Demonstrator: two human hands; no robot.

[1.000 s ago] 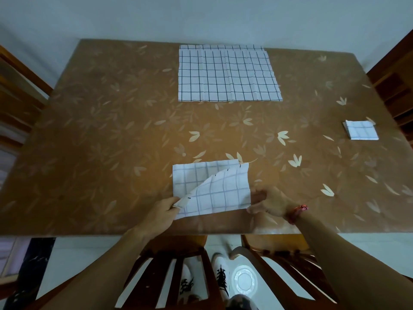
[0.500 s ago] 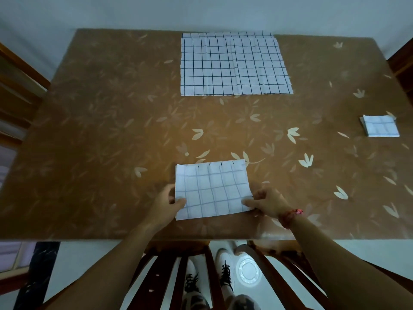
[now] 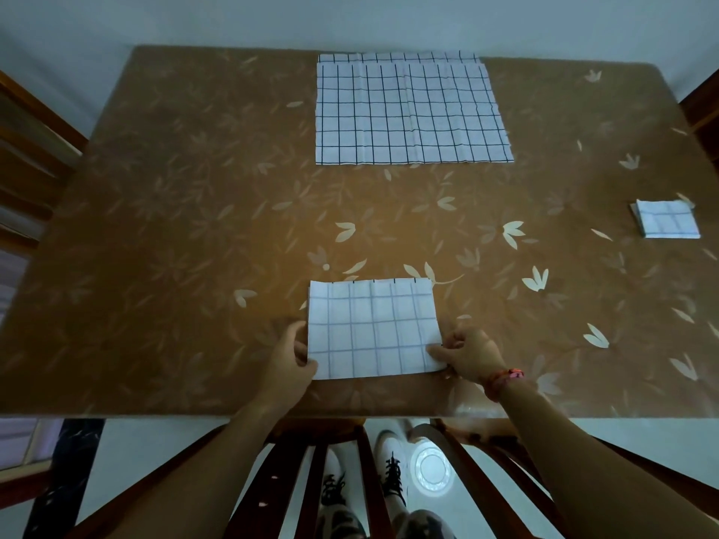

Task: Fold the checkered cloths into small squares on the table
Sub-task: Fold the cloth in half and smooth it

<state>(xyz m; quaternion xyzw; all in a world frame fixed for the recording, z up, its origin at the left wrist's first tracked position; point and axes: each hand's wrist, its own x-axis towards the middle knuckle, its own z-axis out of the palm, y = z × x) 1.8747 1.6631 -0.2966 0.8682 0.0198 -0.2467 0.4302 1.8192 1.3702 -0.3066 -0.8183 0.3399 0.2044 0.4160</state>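
Up front — left hand (image 3: 290, 357), right hand (image 3: 469, 354) pinch folded cloth (image 3: 373, 328).

Bench (image 3: 194, 227): brown top patterned with pale leaves and flowers, glossy along the near edge.
Wall (image 3: 350, 17): plain, pale grey-blue, just behind the far edge.
Left wooden chair (image 3: 31, 130): brown, partly in view beside the bench.
Right wooden chair (image 3: 700, 107): same, cut off.
Near chair (image 3: 291, 480): dark slats below the bench edge.
Floor (image 3: 155, 441): pale, shiny, with a round glare (image 3: 432, 469).
Light: dim, cool.
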